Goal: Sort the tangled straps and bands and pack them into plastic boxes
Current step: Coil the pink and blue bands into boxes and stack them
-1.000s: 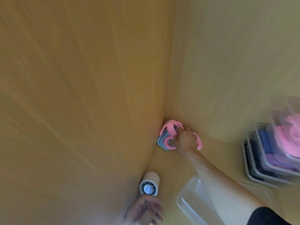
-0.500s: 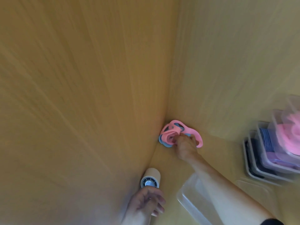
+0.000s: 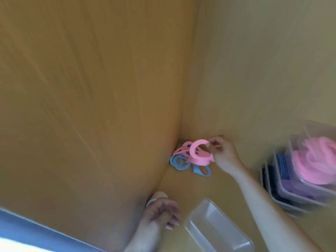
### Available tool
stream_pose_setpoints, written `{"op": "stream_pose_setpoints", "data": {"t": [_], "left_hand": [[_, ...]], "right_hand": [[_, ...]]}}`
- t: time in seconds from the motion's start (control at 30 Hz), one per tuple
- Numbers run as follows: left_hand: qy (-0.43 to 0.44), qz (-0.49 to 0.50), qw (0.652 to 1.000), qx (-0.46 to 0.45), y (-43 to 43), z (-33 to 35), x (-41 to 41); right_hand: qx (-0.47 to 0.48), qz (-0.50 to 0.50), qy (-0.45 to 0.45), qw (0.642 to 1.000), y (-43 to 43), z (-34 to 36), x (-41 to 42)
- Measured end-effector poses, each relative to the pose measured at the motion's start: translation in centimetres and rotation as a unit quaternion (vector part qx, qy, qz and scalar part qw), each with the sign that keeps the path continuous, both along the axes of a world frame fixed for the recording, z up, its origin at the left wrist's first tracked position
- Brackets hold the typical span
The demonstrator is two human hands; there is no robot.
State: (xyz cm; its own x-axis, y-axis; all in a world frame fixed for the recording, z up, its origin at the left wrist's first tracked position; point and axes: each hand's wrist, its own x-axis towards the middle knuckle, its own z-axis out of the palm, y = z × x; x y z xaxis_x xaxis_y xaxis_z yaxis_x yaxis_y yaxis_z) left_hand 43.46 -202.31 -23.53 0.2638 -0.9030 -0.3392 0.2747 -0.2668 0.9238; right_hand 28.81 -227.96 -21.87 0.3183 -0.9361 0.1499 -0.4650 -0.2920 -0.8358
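Wood-toned panels are joined at a corner above a matching surface (image 3: 181,190).

Tangle: pink and blue bands, heaped against the corner. A pink band (image 3: 195,153) is pinched in the grip of the right hand (image 3: 224,156), thumb and fingertips closed on its upper loop, which is raised off the heap. The blue bands (image 3: 180,162) are left lying beneath it on the surface.

Left hand (image 3: 161,213): fingers loosely curled, nothing held, placed over a pale cylinder (image 3: 158,195); contact cannot be told.

Empty box (image 3: 216,231): clear plastic, set near the left hand and well apart from the tangle. Stacked boxes (image 3: 300,193): already filled, with pink bands in the top one.

Risk: the pink band appears threaded through other loops, so a quick pull could drag blue bands along or tighten the knot. With only one hand on the heap, nothing is held down.

Change: half a second earlier the right hand was pressed down into the heap; a pink loop has since been lifted and drawn to the right, and more blue has been exposed.
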Motion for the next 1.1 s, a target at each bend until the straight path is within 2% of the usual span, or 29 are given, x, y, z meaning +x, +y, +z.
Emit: {"op": "stream_pose_setpoints", "data": {"t": [0.2, 0.4, 0.53, 0.7, 0.9, 1.1], "left_hand": [[-0.045, -0.009, 0.999, -0.010, -3.0, 0.8, -1.1], [-0.225, -0.031, 0.973, 0.034, -10.3, -1.6, -0.7], [-0.299, -0.051, 0.949, 0.090, -15.6, -3.7, -1.1], [-0.318, -0.004, 0.934, 0.162, -18.3, -6.2, -1.1], [-0.376, -0.032, 0.911, 0.166, -19.5, -7.0, -1.7], [-0.287, 0.035, 0.944, 0.159, -19.0, -6.3, -2.8]], "right_hand": [[0.006, 0.009, -0.075, 0.997, 2.1, 3.9, -2.9], [0.007, 0.020, -0.139, 0.990, 4.8, 5.9, -5.0], [-0.002, -0.001, -0.186, 0.982, 6.7, 7.2, -6.3], [-0.026, -0.033, -0.221, 0.974, 9.5, 8.3, -8.7], [-0.009, -0.065, -0.230, 0.971, 12.1, 7.8, -12.2], [-0.001, -0.093, -0.236, 0.967, 13.0, 6.9, -13.2]]}}
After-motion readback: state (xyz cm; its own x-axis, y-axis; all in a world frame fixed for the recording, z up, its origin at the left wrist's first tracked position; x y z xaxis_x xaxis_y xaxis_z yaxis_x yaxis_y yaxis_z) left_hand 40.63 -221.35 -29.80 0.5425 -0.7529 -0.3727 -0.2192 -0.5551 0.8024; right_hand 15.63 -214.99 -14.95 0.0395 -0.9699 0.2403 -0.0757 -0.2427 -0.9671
